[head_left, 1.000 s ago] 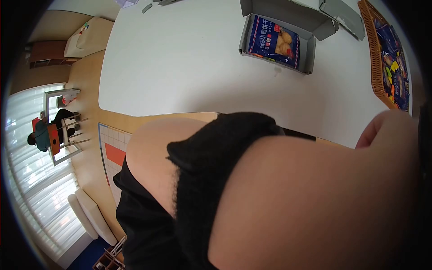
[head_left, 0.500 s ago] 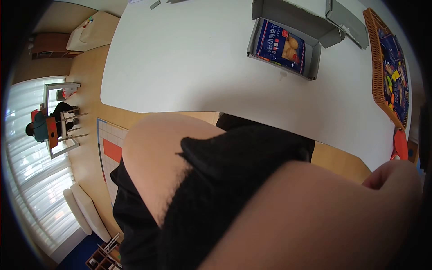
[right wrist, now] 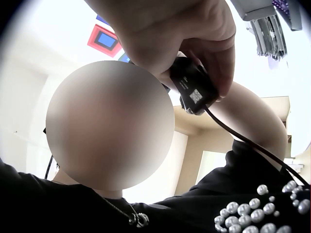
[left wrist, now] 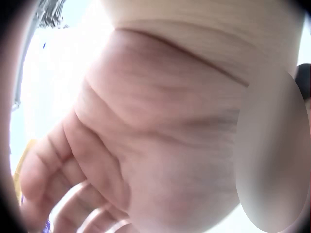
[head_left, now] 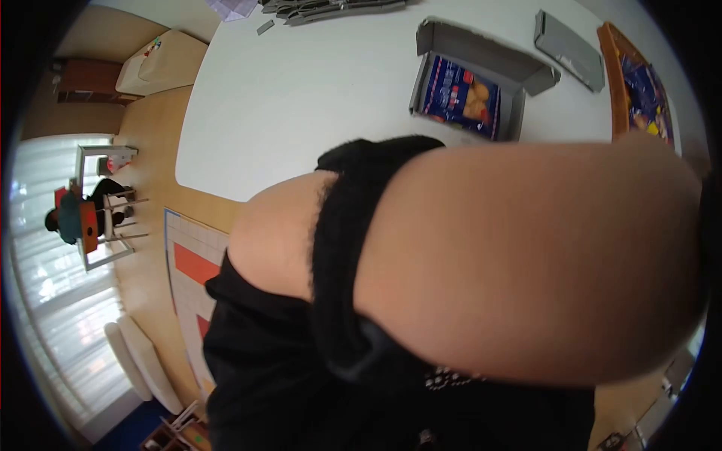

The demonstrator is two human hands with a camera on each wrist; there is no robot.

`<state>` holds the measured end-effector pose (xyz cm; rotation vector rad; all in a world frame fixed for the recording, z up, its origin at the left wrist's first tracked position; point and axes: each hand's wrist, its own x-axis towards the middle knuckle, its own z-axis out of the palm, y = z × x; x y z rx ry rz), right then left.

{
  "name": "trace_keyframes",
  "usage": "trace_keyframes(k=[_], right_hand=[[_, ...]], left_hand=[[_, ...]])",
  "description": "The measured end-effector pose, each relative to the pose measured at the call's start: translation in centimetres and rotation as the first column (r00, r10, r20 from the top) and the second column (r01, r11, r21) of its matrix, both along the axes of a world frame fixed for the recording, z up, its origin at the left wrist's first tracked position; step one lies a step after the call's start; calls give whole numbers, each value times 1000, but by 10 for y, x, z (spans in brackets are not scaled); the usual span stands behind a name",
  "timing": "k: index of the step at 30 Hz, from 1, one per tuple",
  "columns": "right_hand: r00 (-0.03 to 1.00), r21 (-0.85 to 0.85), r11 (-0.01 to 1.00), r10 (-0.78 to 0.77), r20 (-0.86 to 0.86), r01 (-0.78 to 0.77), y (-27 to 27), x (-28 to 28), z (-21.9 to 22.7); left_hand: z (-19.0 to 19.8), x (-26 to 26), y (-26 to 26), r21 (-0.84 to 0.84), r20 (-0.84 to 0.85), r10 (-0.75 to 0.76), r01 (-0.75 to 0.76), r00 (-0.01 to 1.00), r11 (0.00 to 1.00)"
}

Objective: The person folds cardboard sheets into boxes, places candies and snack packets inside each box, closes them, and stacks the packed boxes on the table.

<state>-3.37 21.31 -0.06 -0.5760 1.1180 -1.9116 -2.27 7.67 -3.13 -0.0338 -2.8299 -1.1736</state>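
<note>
In the right wrist view, my right hand point(right wrist: 182, 29) holds a small black device point(right wrist: 192, 85) with a QR label and a cable, its fingers curled over one side. The device lies beside a bare forearm. My left hand point(left wrist: 155, 131) fills the left wrist view, palm showing, fingers loosely bent and holding nothing. In the head view a bare arm point(head_left: 526, 255) crosses in front of the table, and both hands are out of sight. Beyond it, a blue biscuit packet point(head_left: 462, 98) lies in a grey box point(head_left: 489, 51) with its lid up.
A flat grey piece point(head_left: 569, 52) lies right of the box. A wicker basket point(head_left: 615, 75) of blue packets stands at the table's right end. Stacked grey cardboard point(head_left: 331, 10) lies at the far edge. Across the room a person point(head_left: 69, 214) sits by the window.
The bare arm has risen and now hides the lower basket and near table edge. A hand at the right edge and a red object by the basket have gone out of sight.
</note>
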Motion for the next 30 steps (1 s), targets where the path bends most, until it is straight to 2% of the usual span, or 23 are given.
trace_keyframes(k=[5, 16, 23, 26, 30], right_hand=[[991, -1, 1000, 29, -129, -29, 2, -10, -12], [945, 12, 991, 133, -300, -136, 13, -9, -40], [892, -2, 981, 175, -417, -193, 19, -9, -51], [864, -5, 977, 188, -467, -215, -2, -3, -41], [821, -16, 969, 199, -536, -246, 20, -11, -64]], left_hand=[[-6, -8, -4, 52, -20, -18, 19, 1000, 998], [-18, -2, -5, 172, 39, -22, 15, 999, 985], [-18, -3, -8, 217, 65, -38, 23, 997, 976], [-16, -4, -9, 237, 74, -48, 29, 996, 971], [-12, -6, -12, 254, 83, -59, 36, 995, 967]])
